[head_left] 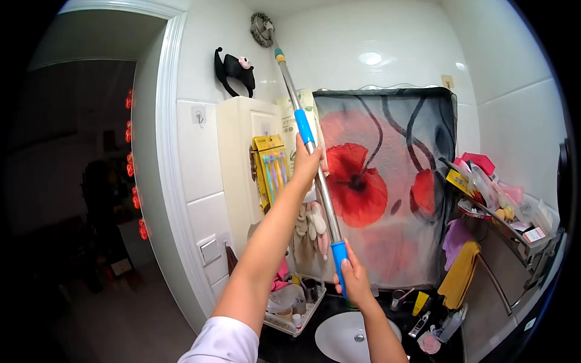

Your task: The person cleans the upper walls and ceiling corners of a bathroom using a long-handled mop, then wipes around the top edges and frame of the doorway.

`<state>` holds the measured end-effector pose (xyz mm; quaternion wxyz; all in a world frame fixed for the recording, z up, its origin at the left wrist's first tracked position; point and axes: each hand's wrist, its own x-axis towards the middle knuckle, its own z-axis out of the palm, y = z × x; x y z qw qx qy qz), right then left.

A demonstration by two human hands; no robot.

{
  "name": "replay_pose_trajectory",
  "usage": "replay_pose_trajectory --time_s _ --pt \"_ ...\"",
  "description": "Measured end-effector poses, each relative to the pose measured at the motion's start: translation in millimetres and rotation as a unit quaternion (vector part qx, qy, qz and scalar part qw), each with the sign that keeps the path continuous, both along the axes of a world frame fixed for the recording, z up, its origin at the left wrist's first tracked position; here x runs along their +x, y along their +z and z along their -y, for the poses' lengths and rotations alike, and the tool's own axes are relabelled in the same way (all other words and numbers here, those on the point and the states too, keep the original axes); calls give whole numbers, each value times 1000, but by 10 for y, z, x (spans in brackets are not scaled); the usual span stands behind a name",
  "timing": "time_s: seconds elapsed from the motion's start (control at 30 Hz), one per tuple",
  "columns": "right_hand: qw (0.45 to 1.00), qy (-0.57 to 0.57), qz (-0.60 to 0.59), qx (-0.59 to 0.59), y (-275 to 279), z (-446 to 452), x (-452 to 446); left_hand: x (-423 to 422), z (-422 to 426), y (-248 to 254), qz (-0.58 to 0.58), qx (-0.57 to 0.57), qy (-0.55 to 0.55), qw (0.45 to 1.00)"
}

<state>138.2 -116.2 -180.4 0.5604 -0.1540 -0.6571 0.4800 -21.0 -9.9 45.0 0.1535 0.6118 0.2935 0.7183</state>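
The right hand point(356, 279) is grasping the lower grip point(341, 272) of the pole point(327, 206), above the worktop point(330, 305) near its back edge — the left hand point(307, 162) is clasping higher, probably for steadying. The round head point(261, 30) is reaching the upper wall point(339, 36) corner.

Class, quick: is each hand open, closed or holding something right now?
Left hand: closed around the metal pole, by its upper blue sleeve.
Right hand: closed on the lower blue handle of that pole.
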Motion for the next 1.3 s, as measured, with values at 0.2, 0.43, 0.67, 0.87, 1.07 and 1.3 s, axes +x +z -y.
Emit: replay_pose_trajectory --time_s 0.2,0.43,0.67,0.87,1.07,1.3 --pt "997 -1 59 -40 -867 203 14 -83 174 -940 -68 -3 29 997" --pt "994 15 47 -99 -1729 677 204 -92 361 -2050 -123 -29 77 989" --pt "988 -17 61 -143 -2040 807 454 180 712 -2103 -72 -101 -63 990" --pt "993 19 72 -93 -1346 618 501 121 419 -1548 -77 -60 -65 993" --pt "998 9 57 -31 -473 571 370 122 552 -585 -68 -70 -70 993" --pt "998 5 56 0 -625 733 225 35 820 -645 -79 -50 -64 994"
